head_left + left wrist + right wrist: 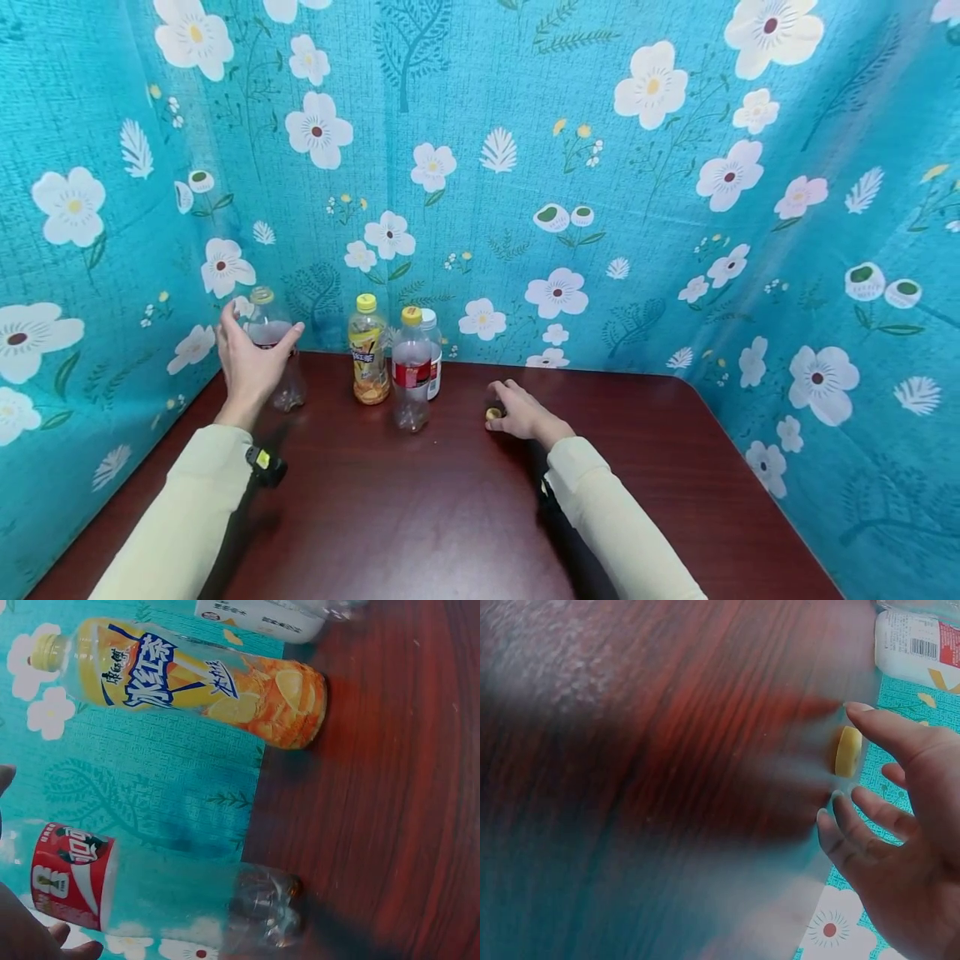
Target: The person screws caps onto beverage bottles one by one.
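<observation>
My left hand spreads its thumb and fingers around a clear plastic cola bottle, which stands upright at the back left. Its neck shows a yellowish ring and no cap. The red label lies between thumb and fingers in the left wrist view, with a gap on the thumb side. A small yellow bottle cap lies on the table by my right hand. In the right wrist view, the right thumb and fingers stand apart on either side of the cap, fingertips close to the tabletop.
Along the back of the dark red table stand an iced tea bottle with a yellow cap, a yellow-capped cola bottle and a white-capped bottle partly behind it. A blue flowered cloth hangs around the back and sides.
</observation>
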`<state>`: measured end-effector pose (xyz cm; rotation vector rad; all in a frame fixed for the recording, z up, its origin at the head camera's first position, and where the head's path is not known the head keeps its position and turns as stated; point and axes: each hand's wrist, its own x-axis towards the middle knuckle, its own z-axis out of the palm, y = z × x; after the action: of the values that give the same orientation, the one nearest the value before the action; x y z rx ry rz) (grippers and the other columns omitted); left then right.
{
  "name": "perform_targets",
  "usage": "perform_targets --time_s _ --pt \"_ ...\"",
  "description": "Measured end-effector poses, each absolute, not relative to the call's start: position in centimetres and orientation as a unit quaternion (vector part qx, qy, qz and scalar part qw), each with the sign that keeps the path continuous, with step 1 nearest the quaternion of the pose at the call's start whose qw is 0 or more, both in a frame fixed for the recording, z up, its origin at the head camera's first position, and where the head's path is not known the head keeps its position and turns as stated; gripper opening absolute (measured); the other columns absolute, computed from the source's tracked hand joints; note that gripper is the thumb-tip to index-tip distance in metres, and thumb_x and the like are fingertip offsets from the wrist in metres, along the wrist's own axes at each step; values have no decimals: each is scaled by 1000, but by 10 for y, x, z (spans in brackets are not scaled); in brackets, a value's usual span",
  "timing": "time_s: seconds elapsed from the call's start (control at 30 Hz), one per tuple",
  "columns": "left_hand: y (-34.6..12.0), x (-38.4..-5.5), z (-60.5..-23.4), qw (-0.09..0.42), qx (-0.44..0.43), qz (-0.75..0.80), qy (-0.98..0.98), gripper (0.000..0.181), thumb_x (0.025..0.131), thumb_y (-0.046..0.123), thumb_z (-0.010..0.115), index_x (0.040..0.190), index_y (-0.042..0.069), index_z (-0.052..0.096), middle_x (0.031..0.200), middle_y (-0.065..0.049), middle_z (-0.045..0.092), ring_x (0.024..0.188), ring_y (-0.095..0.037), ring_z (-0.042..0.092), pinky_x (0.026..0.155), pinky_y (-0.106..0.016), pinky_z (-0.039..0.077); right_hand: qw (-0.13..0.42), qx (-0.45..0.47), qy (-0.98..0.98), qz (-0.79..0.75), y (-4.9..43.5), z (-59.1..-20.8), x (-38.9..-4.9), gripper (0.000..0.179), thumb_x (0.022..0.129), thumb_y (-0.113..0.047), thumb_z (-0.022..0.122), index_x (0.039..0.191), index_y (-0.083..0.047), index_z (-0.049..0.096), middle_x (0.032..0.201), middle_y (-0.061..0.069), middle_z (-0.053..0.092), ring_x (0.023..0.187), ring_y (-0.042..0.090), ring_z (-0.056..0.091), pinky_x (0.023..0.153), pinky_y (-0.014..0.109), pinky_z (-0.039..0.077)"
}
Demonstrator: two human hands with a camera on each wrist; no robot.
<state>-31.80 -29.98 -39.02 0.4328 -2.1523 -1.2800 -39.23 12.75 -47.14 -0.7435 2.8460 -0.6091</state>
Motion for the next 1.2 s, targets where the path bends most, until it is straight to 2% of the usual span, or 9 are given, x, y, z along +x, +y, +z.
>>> perform_targets --time_s 0.2,0.37,0.57,0.73,0.97,1.2 --pt "-299 -326 -396 312 157 -486 -801 88 94 46 71 161 20 21 162 -16 32 149 -35 30 116 -59 33 68 -248 945 -201 129 -472 -391 54 93 -24 78 138 -4 55 124 14 57 109 26 57 99 46 52" --pt "-303 -323 -398 324 144 -468 -809 72 97 37 70 157 15 36 154 -18 45 141 -37 42 110 -59 39 68 -254 944 -200 128 -474 -393 48 92 -22 78 132 -4 59 117 10 57 104 23 57 95 43 53" --pt "-298 -310 -399 336 112 -439 -826 71 95 36 74 153 11 42 146 -22 50 132 -40 47 103 -60 44 78 -267 940 -197 131 -474 -394 38 94 -17 75 128 -8 64 116 10 58 104 22 57 94 42 54" --pt "-288 -300 -398 342 72 -424 -836 68 92 35 78 148 9 47 139 -21 53 123 -38 50 93 -56 48 73 -287 936 -190 133 -470 -394 30 96 -14 73 125 -11 68 116 8 59 109 23 55 97 42 52" --pt "-274 -290 -395 337 31 -412 -846 69 90 30 81 147 6 50 138 -22 56 124 -38 51 95 -56 48 57 -334 924 -179 134 -466 -394 27 95 -5 71 122 -6 72 114 12 64 106 27 56 96 44 52" --pt "-263 -282 -392 330 -3 -409 -851 69 89 30 82 145 3 53 138 -23 55 122 -40 53 94 -58 51 50 -339 925 -164 131 -467 -396 21 95 -6 71 116 -8 75 109 9 65 101 22 57 95 41 52"
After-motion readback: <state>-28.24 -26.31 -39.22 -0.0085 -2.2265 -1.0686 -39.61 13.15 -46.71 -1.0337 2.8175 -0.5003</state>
